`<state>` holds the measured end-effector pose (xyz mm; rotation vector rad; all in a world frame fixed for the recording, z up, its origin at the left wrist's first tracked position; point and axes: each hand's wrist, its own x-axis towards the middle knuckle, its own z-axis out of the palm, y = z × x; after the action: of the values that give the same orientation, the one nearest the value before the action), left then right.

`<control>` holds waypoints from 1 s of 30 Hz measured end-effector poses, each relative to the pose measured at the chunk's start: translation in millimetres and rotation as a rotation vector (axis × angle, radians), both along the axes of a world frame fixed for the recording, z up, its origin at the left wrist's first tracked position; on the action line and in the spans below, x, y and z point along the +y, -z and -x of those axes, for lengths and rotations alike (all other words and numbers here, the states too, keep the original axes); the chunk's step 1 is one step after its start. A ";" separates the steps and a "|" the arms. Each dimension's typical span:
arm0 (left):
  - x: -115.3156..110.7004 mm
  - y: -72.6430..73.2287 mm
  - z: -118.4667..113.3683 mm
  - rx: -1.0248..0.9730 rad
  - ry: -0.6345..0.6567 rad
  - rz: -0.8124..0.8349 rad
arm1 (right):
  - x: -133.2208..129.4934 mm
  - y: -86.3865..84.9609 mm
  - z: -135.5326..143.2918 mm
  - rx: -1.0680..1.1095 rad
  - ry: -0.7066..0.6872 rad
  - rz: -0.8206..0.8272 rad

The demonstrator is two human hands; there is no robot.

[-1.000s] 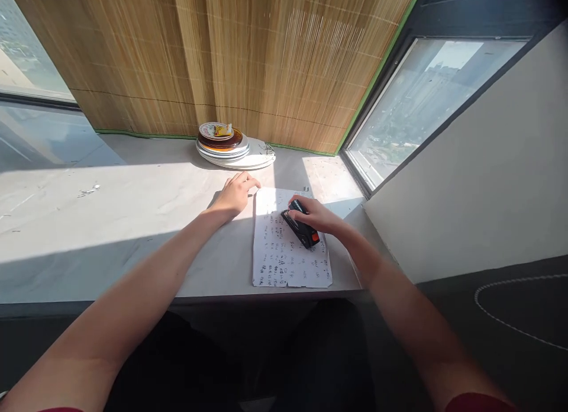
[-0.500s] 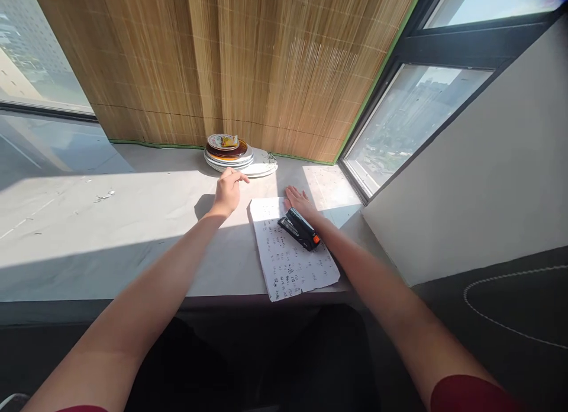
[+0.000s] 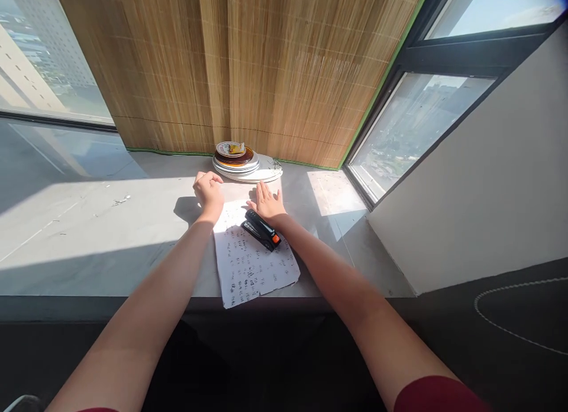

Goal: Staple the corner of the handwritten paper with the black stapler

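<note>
Black stapler with an orange end [image 3: 265,228]: on white handwritten paper [image 3: 246,270], grey counter [image 3: 106,222] beneath, just beside your right hand [image 3: 268,205]. Right fingers: spread, palm down. Your left hand [image 3: 208,191]: fingers curled; whether gripping anything, cannot tell.

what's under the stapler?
The paper; handwriting shows around the stapler. The patch directly beneath is covered, so I can't tell what, if anything, is written there.
</note>
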<state>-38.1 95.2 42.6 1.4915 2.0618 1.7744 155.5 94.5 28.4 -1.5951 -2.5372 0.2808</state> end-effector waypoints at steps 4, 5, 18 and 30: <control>0.3 1.0 0.3 0.028 0.028 0.027 | -3.5 -4.4 -33.9 -0.043 0.124 0.100; 0.3 0.8 -0.5 0.037 0.034 0.031 | -4.7 -4.5 -44.6 -0.052 0.153 0.101; -7.7 21.4 -49.6 0.623 0.851 0.316 | -14.2 3.2 -106.6 -0.029 0.290 0.083; -6.5 21.0 -48.3 0.801 0.783 0.497 | -14.2 2.0 -96.9 -0.020 0.248 0.068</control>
<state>10.2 88.7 21.5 2.5231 1.5112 0.3720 252.4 80.3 26.4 -1.9225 -2.3326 0.3273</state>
